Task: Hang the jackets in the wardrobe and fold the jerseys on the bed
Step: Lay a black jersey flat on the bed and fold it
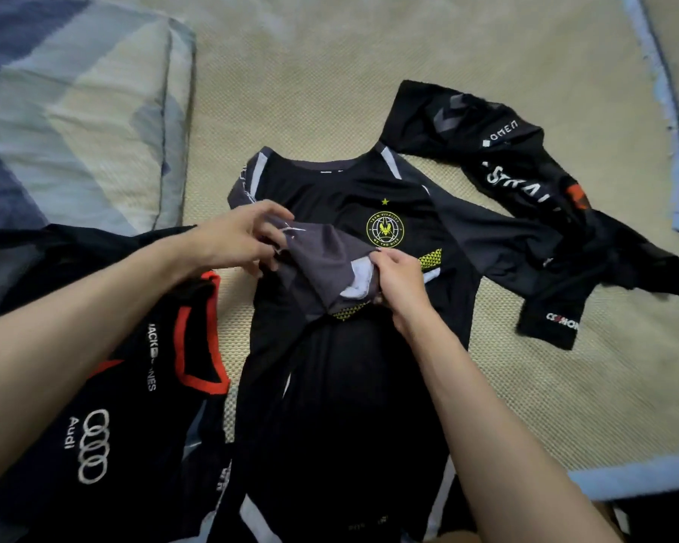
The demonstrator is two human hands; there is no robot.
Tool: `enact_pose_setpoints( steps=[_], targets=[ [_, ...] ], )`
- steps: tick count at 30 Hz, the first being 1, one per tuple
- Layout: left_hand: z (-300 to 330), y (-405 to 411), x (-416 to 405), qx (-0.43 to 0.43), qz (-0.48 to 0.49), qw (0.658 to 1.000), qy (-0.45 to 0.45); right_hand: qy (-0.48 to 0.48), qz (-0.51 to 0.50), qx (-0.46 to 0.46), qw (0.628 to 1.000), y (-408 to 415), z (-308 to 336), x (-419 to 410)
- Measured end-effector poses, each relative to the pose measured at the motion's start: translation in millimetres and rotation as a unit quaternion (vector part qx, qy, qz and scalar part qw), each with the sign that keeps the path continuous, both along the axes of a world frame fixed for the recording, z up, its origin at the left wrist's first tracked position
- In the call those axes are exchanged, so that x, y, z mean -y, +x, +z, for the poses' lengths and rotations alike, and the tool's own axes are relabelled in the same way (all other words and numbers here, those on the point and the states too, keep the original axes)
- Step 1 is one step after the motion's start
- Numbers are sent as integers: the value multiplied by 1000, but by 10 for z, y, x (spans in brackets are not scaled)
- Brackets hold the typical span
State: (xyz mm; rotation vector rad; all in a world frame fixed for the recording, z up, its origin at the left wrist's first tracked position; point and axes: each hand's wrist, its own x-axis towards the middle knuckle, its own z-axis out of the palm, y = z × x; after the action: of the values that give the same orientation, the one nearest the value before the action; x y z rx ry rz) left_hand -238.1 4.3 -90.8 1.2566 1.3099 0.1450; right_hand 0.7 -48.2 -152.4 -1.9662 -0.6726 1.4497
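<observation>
We had the jersey (353,307) flat on the bed (369,92), chest up, so its sleeve (314,264) folded inward cleanly, our left hand (236,241) and right hand (400,284) both pinching that sleeve.

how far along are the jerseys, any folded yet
None looks folded yet. In hand: the black jersey with the yellow crest lies flat on the mat, and the left hand and right hand pinch its grey sleeve over the chest. Left: the Audi jersey and the crumpled jersey. No jackets or wardrobe in view.
</observation>
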Motion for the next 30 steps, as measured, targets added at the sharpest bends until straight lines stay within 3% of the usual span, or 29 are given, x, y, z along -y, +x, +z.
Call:
enact_pose_setpoints(
  steps=[4, 7, 9, 11, 13, 15, 17, 20, 22, 26, 30],
  targets=[
    [-349, 366, -269, -95, -148, 965, 195, -53, 130, 196, 971, 369, -112, 78],
    [-541, 467, -413, -301, -313, 859, 271, 42, 213, 204, 955, 236, -75, 164],
    [-608, 485, -449, -373, -329, 828, 259, 64, 276, 238, 929, 68, -151, 188],
    [-667, 487, -496, -394, -285, 843, 230, 43, 295, 282, 912, -62, -241, 157],
    [-697, 479, -561, -371, -240, 879, 179, 4, 238, 246, 940, -100, -292, 43],
    [-680, 483, -628, -291, -226, 923, 115, -27, 170, 161, 972, -76, -311, -101],
    [-592, 496, -666, -182, -211, 959, 41, -21, 175, 137, 975, -11, -352, -206],
    [-429, 505, -742, -84, -165, 982, -30, 23, 153, 39, 987, 105, -383, -272],
    [-377, 530, -791, -75, -154, 985, -13, 38, 95, -44, 994, 247, -328, -284],
    [-349, 709, -869, -100, -117, 986, 69, 30, -2, -121, 992, 603, -210, -345],
    [-473, 857, -846, -116, -121, 980, 104, -22, -153, -256, 954, 685, -157, -421]
  ],
)
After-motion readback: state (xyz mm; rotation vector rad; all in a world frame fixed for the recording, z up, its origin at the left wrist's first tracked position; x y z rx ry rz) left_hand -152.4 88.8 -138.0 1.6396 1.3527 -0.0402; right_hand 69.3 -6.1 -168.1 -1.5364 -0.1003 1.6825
